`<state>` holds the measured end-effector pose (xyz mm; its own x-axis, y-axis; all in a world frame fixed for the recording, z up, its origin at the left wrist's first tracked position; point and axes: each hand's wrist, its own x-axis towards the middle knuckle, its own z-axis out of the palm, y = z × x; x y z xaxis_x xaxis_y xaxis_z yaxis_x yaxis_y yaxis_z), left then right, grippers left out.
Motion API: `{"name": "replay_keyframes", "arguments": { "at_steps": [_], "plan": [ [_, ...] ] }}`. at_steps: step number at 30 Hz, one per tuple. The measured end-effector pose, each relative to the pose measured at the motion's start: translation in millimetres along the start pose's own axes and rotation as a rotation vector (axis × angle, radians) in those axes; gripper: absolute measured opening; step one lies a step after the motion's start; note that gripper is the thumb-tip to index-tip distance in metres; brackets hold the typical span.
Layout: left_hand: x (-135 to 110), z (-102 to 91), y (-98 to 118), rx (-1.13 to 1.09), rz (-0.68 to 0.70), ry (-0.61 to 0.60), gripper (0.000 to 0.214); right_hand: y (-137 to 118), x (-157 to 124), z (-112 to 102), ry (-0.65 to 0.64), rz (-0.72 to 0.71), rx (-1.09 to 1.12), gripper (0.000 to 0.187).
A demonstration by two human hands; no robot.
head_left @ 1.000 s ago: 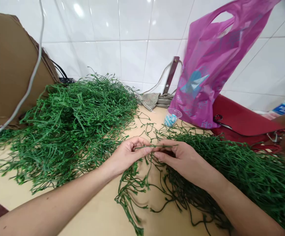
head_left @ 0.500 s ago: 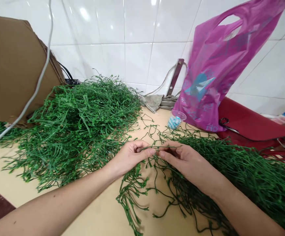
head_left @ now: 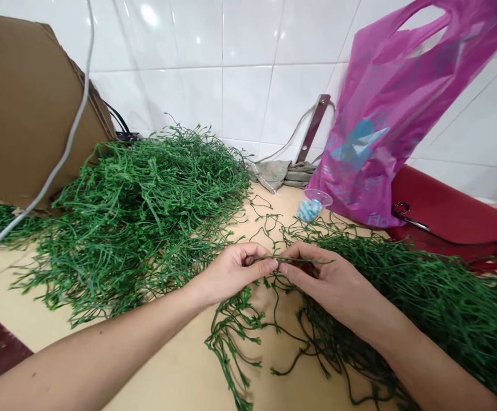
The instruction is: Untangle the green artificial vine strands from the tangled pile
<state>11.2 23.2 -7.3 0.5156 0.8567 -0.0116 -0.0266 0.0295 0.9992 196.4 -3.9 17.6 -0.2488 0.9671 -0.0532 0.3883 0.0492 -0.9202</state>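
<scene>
My left hand [head_left: 242,271] and my right hand [head_left: 323,277] meet over the table, fingertips nearly touching. Between them runs a thin green artificial stem [head_left: 302,260], pinched by thumb and forefinger on each side; its free end lies across my right fingers. Below my left hand, a small bunch of green stems [head_left: 231,348] with little forked tips hangs down or lies on the table; which, I cannot tell. A large heap of similar stems [head_left: 158,194] spreads to the left. Darker green stems [head_left: 428,302] are piled under and beyond my right forearm.
A clear plastic cup [head_left: 312,205] with blue and white bits stands behind my hands. Further back are a purple plastic bag [head_left: 372,142], a red bag [head_left: 458,211] and a grey cloth [head_left: 272,174]. A cardboard box [head_left: 29,114] and a hanging white cable [head_left: 66,151] are at left.
The whole view has shifted slightly, so things sit a little further right. Both hands keep their pinch, and the stem's free end now shows more plainly across my right fingers.
</scene>
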Motion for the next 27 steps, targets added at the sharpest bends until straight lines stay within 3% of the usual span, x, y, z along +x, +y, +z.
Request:
{"name": "replay_keyframes", "arguments": {
  "at_steps": [3, 5, 9, 17, 23, 27],
  "plan": [
    [0, 0.6, 1, -0.081, -0.022, -0.035, 0.042, -4, -2, -2, -0.025, 0.033, 0.091, 0.023],
    [0, 0.5, 0, -0.155, -0.027, -0.011, 0.04, -6, -3, -3, -0.115, 0.042, 0.155, 0.027],
    [1, -0.5, -1, -0.26, -0.027, 0.048, 0.037, -7, -4, -8, -0.229, 0.032, 0.111, 0.039],
    [3, 0.4, -1, -0.223, 0.045, 0.13, 0.035, -7, -4, -16, -0.182, 0.043, 0.106, 0.034],
    [4, -0.8, -2, -0.171, 0.03, 0.128, 0.032, -1, -1, -7, -0.084, 0.064, 0.191, 0.031],
    [4, -1.1, -4, -0.163, 0.043, 0.115, 0.03, 2, 1, -6, 0.002, 0.033, 0.107, 0.03]
  ]
}}
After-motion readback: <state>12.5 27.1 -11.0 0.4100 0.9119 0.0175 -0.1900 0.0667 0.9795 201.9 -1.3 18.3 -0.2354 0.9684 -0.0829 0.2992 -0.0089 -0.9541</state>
